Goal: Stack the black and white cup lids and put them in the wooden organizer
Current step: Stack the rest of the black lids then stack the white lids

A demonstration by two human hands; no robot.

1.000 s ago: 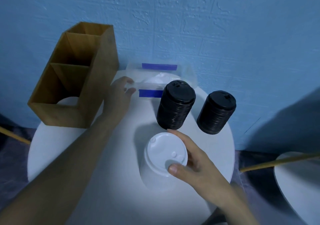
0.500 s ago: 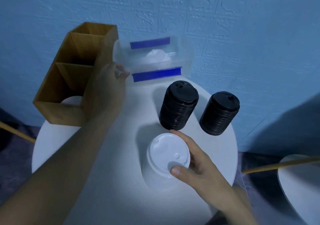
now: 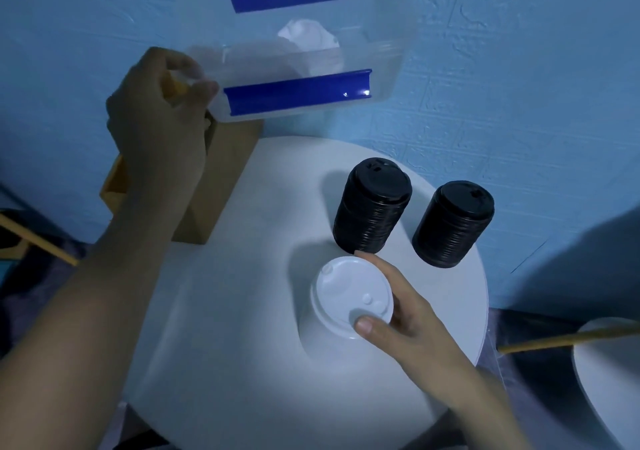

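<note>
White lid stack [image 3: 351,293] upright, R hand [image 3: 412,325] curled round its right side, thumb on rim. Organizer [image 3: 221,179] well left of stack; L hand [image 3: 156,130] there, pinching clear box [image 3: 381,68] aloft.

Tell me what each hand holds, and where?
The left hand pinches the clear plastic box by its left end. The right hand grips the white lid stack at its top rim.

Perhaps café or small shop corner: round white table [image 3: 242,328], blue textured wall [image 3: 502,68], black lid stacks [image 3: 374,207]
</note>
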